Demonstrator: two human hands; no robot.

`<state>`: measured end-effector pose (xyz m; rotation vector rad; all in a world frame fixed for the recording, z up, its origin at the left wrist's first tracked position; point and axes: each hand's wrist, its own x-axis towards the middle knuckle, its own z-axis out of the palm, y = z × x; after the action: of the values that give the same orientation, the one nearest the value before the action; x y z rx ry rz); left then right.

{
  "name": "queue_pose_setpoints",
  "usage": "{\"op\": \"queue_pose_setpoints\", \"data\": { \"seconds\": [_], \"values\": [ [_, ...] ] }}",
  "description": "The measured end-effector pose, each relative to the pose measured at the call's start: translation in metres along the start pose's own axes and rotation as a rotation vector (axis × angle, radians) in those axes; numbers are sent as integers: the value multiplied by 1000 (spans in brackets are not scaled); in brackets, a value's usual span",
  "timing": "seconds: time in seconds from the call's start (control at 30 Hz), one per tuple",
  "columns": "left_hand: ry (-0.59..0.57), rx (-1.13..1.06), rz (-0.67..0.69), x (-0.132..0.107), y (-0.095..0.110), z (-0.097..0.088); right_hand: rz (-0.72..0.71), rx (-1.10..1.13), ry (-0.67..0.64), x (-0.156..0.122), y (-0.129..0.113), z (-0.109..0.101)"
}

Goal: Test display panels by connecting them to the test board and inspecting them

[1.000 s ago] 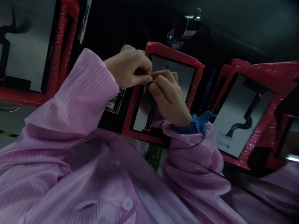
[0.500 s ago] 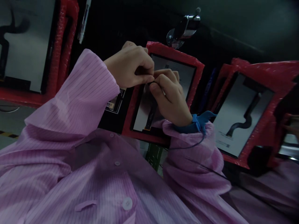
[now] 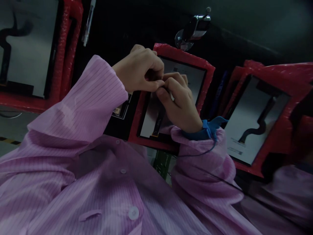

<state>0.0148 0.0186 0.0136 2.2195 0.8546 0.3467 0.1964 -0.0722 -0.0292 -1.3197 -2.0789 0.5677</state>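
Observation:
My left hand (image 3: 140, 70) and my right hand (image 3: 179, 101) meet above the middle display panel (image 3: 146, 122), fingertips pinched together and touching. Whatever is between the fingertips is too small and hidden to make out. The panel is pale grey with a dark border and lies on a red plastic-wrapped pad (image 3: 207, 76). A black flex cable (image 3: 158, 124) rises from the panel's lower edge and disappears behind my right hand. A blue wrist strap (image 3: 206, 129) with a thin cord circles my right wrist.
Further panels lie on red pads: a left panel (image 3: 31, 62) and a right panel (image 3: 251, 130), each with a black flex cable. A pen (image 3: 88, 24) and a small metal-and-black device (image 3: 195, 27) are at the back. A co-worker's sleeve (image 3: 290, 186) shows at lower right.
Both hands stay pinched together over the middle panel. My left hand has shifted slightly to the right. At the right edge, the co-worker's arm has moved.

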Motion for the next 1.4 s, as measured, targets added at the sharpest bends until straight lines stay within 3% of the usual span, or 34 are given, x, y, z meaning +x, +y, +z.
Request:
{"op": "queue_pose_setpoints", "data": {
  "seconds": [0.1,0.13,0.2,0.27,0.33,0.37,0.5,0.63,0.83,1.03,1.27,1.4],
  "values": [
    [11,71,59,-1,0,-4,24,45,20,0,-2,0],
    [62,92,99,-3,0,-7,28,68,34,1,-3,0],
    [274,123,166,-15,-2,-9,39,115,72,1,-2,0],
    [610,152,206,-36,-4,-6,82,144,134,1,1,1],
    [919,213,216,-65,-4,8,155,140,197,1,6,1],
    [986,269,218,-82,-4,18,192,132,223,2,7,1],
    [760,471,13,-137,-1,71,273,83,289,7,8,-6],
    [576,596,-169,-153,1,101,332,-7,336,2,-1,-18],
    [533,556,-268,-142,0,101,400,-103,535,-61,-20,-26],
    [587,431,-196,-142,-7,98,549,-105,649,-122,-33,-7],
    [628,481,-160,-144,-13,98,644,-95,715,-133,-22,32],
    [609,460,-200,-144,-8,98,589,-165,814,-130,-22,45]
  ]
}}
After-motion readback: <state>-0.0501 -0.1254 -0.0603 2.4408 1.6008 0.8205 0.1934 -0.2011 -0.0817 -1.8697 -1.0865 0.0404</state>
